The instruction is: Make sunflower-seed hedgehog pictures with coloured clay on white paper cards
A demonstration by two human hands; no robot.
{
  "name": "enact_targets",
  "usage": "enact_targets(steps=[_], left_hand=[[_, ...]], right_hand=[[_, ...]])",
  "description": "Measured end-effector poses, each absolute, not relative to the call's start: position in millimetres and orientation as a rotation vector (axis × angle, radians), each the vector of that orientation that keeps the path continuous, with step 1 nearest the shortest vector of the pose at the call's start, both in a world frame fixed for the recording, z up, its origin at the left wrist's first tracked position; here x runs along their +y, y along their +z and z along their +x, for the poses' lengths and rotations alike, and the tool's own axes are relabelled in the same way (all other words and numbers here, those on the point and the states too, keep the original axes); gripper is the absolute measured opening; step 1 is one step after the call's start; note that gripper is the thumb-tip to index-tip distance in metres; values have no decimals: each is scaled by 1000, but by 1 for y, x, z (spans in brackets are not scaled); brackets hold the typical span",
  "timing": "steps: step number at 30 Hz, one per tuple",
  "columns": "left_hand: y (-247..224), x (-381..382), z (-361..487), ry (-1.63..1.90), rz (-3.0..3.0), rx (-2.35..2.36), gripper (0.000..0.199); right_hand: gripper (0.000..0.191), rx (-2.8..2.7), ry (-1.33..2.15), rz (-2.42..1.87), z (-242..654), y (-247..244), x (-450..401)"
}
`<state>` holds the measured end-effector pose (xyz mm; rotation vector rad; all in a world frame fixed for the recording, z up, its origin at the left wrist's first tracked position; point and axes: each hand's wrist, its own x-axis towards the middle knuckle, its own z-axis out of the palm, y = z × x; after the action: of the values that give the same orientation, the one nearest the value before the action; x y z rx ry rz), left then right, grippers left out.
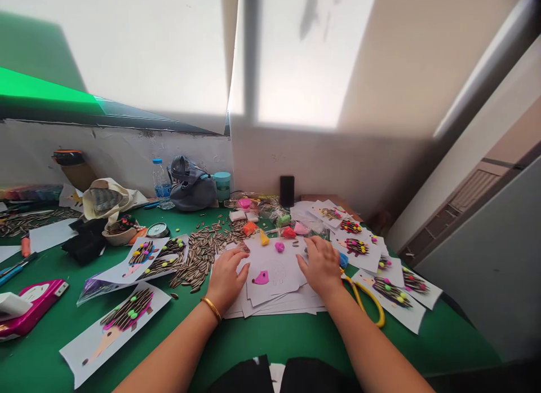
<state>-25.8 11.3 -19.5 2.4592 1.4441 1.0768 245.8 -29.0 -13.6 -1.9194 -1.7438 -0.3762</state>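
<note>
A stack of white sheets [291, 303] lies in front of me; the top one carries a pink clay hedgehog face [261, 277] and a faint drawn body. A magenta clay lump [279, 247] sits near its upper part. My left hand [228, 276] rests at the stack's left edge, fingers apart, beside the heap of striped seeds [198, 255]. My right hand [322, 264] lies at the right edge with fingers spread, near a blue clay lump [344, 260] and yellow-handled scissors [376, 305]. Neither hand visibly grips anything.
Orange [249, 228], yellow [264, 238] and red clay [288, 232] lie behind the sheets. Finished hedgehog cards [391, 294] are at right, others [122, 325] at left. A phone [287, 190], bottle [160, 184], cup [222, 187] and bag [192, 190] stand by the wall.
</note>
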Motion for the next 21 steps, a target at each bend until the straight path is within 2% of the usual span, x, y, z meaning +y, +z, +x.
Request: enact_targets(steps=[2, 5, 8, 12, 17, 21], left_hand=[[-20, 11, -25, 1085, 2462, 1439, 19], [-20, 8, -23, 1117, 2462, 1408, 19], [-17, 3, -20, 1148, 2437, 1327, 18], [-12, -9, -5, 1229, 2210, 1128, 19], [2, -22, 15, 1152, 1626, 1022, 31], [14, -25, 21, 1063, 1385, 960, 31]], right_hand=[[39, -1716, -356, -2095, 260, -12, -21], [17, -1743, -286, -2107, 270, -12, -17], [24, -1733, -220, -1767, 258, -8, -24], [26, -1874, 96, -1281, 218, -4, -41], [24, -1932, 83, -1166, 188, -12, -49], [30, -1946, 60, -1144, 190, -19, -49]])
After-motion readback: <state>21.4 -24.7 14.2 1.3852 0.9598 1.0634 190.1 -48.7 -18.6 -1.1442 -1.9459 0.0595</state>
